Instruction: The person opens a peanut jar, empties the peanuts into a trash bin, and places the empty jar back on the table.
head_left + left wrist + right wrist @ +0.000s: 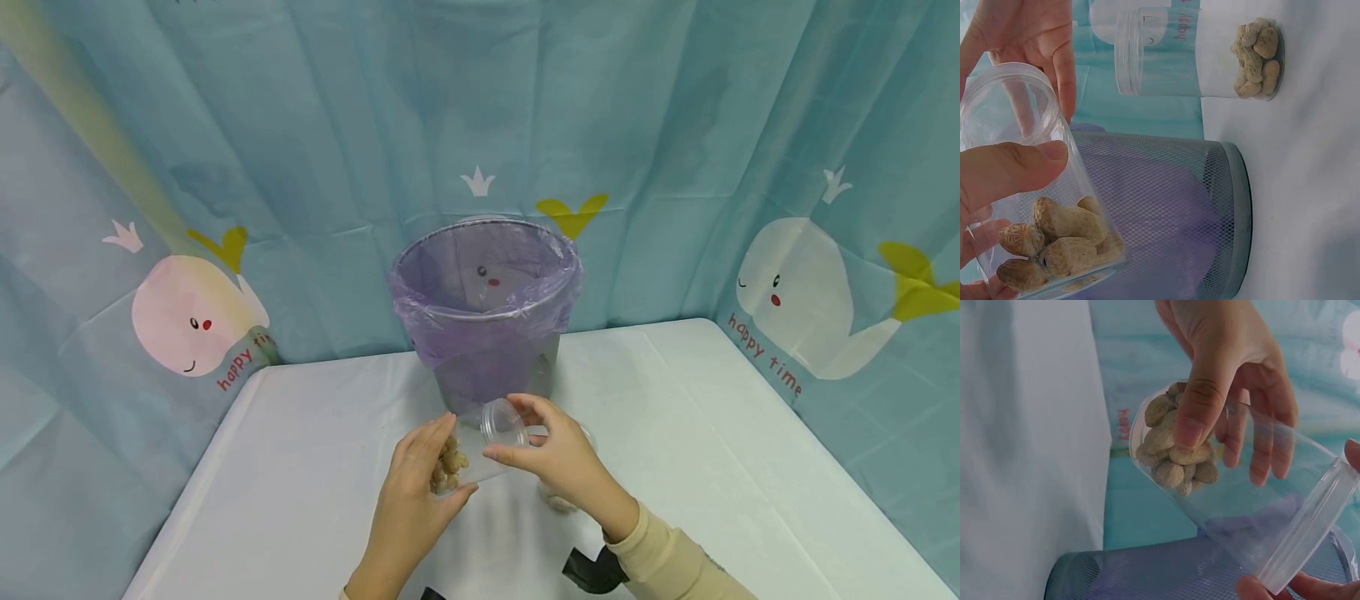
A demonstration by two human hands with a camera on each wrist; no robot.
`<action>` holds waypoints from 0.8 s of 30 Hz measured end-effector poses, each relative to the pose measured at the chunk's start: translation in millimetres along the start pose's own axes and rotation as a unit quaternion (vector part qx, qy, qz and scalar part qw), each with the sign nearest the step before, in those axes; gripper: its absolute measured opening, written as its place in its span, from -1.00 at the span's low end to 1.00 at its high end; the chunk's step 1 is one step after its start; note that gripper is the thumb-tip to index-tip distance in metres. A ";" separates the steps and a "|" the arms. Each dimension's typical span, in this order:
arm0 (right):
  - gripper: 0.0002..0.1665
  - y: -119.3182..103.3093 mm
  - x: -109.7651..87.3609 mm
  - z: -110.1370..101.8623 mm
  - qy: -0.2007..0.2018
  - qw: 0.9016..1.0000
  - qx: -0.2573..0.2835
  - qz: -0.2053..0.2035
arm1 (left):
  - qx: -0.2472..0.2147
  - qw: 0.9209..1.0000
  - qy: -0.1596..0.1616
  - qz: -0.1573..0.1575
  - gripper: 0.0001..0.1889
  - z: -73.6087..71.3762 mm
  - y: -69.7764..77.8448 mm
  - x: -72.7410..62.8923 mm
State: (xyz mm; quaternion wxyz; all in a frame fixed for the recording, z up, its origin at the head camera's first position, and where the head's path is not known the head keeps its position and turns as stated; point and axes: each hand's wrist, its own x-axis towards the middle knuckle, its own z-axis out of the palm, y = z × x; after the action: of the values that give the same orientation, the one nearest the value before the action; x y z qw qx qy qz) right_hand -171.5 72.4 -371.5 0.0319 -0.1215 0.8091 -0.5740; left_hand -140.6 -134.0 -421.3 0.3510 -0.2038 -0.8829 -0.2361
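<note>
Tilted over in both hands, above the middle of the table [300,467] and just in front of the bin [491,379]: a clear jar [474,446]

Inside it, a clump of whole peanuts [447,467], gathered at the base end; hollow from there to the mouth

Around the base end, the left hand [412,475], grasping the jar with fingers on one side and thumb on the other

At the mouth end, the right hand [562,458], pinching the ridged ring [504,423] between thumb and fingers; hard to tell whether a lid or the jar's own rim

On the table beside the right hand and largely hidden by it from above, a second jar [1200,56], upright, with more peanuts heaped across its base

Near the far edge, about midway between the two far corners, the bin of grey mesh, with a purple liner [412,312] folded out over its rim

For moving, a wide stretch of white table from the left hand to the left edge, another from the second jar to the right edge; little room between jar and bin

Past the far edge, a blue curtain [337,167]

Of the peanuts, tan, rough, netted shells, plain through the clear wall
</note>
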 end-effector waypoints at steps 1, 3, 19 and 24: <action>-0.11 -0.5 -0.1 0.2 0.004 1.000 0.001 0.004 | 0.001 1.000 0.000 0.001 0.14 0.1 -0.1 0.1; -0.13 -1.2 -0.4 0.0 0.005 1.000 0.004 0.007 | 0.001 1.000 -0.001 0.001 0.14 0.3 -0.2 0.3; -0.10 4.0 -1.1 -3.7 -0.034 0.999 0.016 -0.019 | -0.006 1.000 -0.005 -0.012 0.14 -0.8 1.1 -0.2; -0.03 5.9 -0.3 -3.6 -0.049 0.998 0.024 -0.030 | -0.004 1.000 -0.001 -0.008 0.16 -1.0 0.9 0.1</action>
State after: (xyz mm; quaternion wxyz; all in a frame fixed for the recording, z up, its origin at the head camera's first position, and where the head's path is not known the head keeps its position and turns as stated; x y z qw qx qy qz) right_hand -172.9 77.7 -375.7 0.0568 -0.1730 0.7888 -0.5871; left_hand -139.6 -133.8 -420.3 0.3473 -0.1984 -0.8841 -0.2416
